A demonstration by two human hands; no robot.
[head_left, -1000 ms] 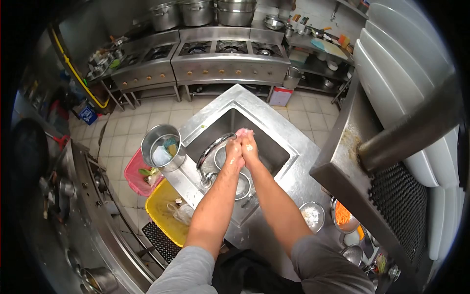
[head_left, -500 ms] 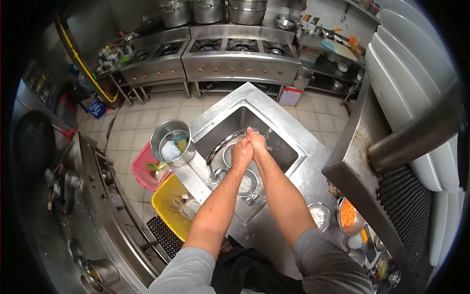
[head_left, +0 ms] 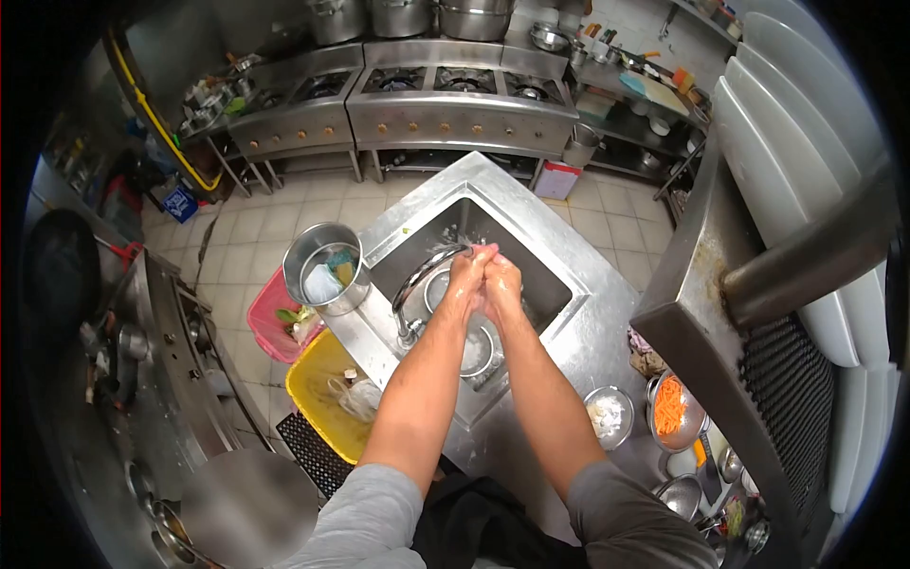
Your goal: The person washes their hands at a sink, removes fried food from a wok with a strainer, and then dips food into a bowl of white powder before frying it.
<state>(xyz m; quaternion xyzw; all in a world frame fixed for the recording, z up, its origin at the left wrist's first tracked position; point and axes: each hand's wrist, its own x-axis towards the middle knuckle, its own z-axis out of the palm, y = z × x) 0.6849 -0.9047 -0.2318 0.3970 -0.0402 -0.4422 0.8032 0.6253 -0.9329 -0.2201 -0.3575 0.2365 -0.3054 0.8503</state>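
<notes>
Over the sink (head_left: 559,303), my left hand (head_left: 466,277) and my right hand (head_left: 502,279) are pressed together, wet, with fingers closed around each other. No object shows between them, though the palms are hidden. The curved chrome tap (head_left: 409,289) ends right by my left fingers, and water splashes beyond them. Below my wrists, a metal bowl (head_left: 480,358) with water in it sits in the sink. Another round metal vessel (head_left: 436,287) is partly covered by my left hand.
A metal pot (head_left: 322,296) with cloths or sponges stands left of the tap. Pink (head_left: 270,327) and yellow (head_left: 308,389) bins sit below. To the right are a bowl of white pieces (head_left: 609,417), shredded carrot (head_left: 670,410) and a metal rack (head_left: 678,294). Stoves (head_left: 455,123) line the back.
My hands have shifted against each other, the right now lying more alongside the left. Splashing water now shows beyond the tap. A blurred round patch has appeared at the lower left.
</notes>
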